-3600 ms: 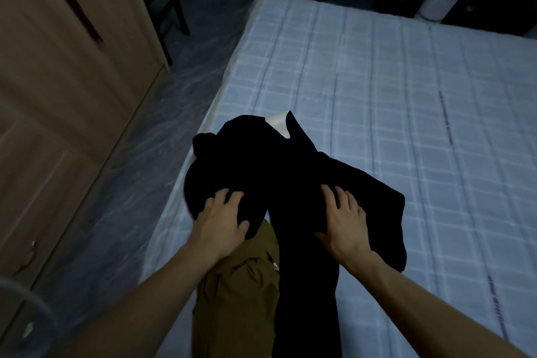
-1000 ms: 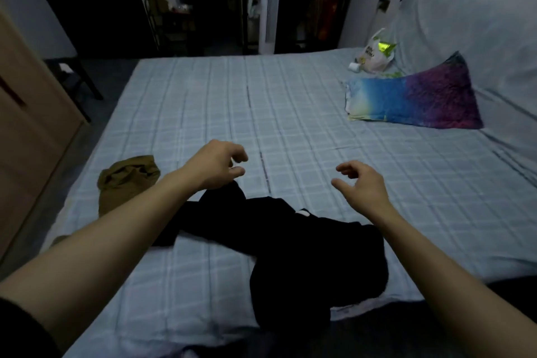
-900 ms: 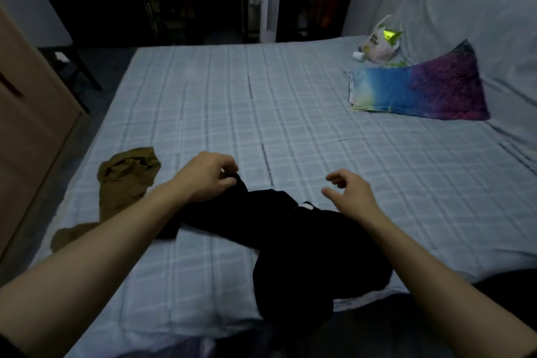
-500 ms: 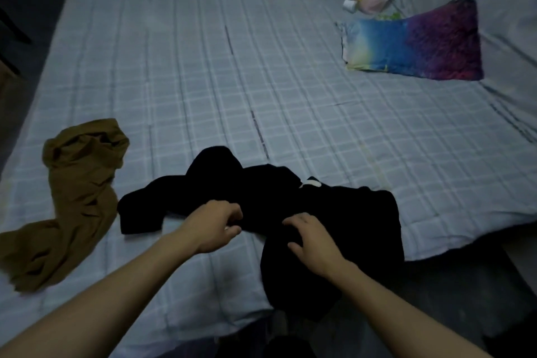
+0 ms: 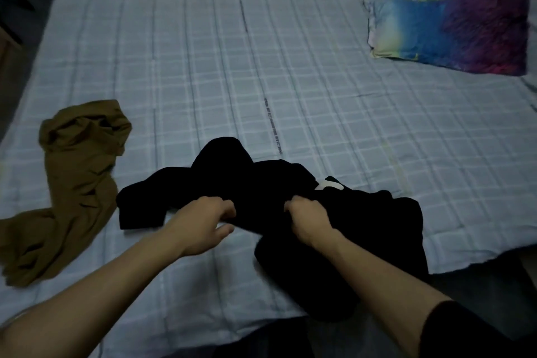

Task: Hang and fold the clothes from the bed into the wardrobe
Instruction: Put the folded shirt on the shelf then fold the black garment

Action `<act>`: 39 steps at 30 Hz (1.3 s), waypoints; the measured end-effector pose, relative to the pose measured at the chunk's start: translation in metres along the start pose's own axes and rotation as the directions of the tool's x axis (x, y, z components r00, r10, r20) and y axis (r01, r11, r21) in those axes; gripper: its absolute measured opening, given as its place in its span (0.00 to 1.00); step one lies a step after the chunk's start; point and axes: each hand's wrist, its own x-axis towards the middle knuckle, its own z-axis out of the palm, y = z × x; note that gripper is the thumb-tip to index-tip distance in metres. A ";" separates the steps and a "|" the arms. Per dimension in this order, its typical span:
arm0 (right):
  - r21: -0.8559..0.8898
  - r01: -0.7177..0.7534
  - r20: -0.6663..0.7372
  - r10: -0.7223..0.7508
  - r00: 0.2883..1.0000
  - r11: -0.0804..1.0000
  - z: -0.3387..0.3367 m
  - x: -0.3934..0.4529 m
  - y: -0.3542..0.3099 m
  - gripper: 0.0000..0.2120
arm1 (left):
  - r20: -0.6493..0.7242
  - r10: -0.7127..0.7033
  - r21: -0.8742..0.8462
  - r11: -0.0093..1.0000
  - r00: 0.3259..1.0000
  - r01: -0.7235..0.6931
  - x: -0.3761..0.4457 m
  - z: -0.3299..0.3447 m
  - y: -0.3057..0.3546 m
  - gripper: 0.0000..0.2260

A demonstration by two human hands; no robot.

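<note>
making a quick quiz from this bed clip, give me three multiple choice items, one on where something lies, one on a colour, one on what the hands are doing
1. Where does the olive-brown garment lie relative to the black garment?
A. To its left on the bed
B. Under it
C. Against the pillow

2. What colours is the pillow at the far right?
A. Plain white
B. Blue shading into purple and pink
C. Red and black stripes

3. What are the hands doing?
A. Both hang over the bare sheet
B. Both are at the black garment, fingers curled into the cloth
C. One holds a hanger

Answers:
1. A, the olive-brown piece is crumpled on the checked sheet left of the black one, apart from it.
2. B, the cover runs from blue at its left end to purple and pink at its right.
3. B, the left hand and right hand both grip the dark fabric.
</note>
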 end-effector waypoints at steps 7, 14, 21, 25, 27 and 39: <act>0.521 0.009 -0.395 0.232 0.889 0.853 -0.142 -0.014 0.034 0.15 | -0.079 -0.022 -0.044 0.999 0.997 0.018 0.020 -0.040 0.021 0.12; 0.723 0.240 -0.599 0.416 0.684 0.648 -0.299 -0.046 0.034 0.10 | -0.345 -0.134 -0.354 0.935 0.929 0.004 0.029 -0.123 0.060 0.50; 0.707 0.502 -0.689 0.328 0.646 0.498 -0.392 -0.104 0.013 0.06 | -0.599 -0.178 -0.508 0.838 0.781 -0.198 0.027 -0.224 0.111 0.32; 0.712 0.539 -0.698 0.372 0.612 0.450 -0.411 -0.125 0.022 0.06 | -0.632 0.006 -0.514 0.745 0.775 -0.425 0.029 -0.249 0.127 0.04; 0.718 0.536 -0.693 0.385 0.610 0.444 -0.413 -0.130 0.030 0.05 | -0.607 0.066 -0.490 0.753 0.792 -0.439 0.032 -0.257 0.129 0.03; 0.750 0.198 -0.578 0.480 0.660 0.631 -0.374 -0.119 0.070 0.06 | -0.836 0.215 -0.020 0.907 0.505 -0.420 -0.030 -0.388 0.194 0.03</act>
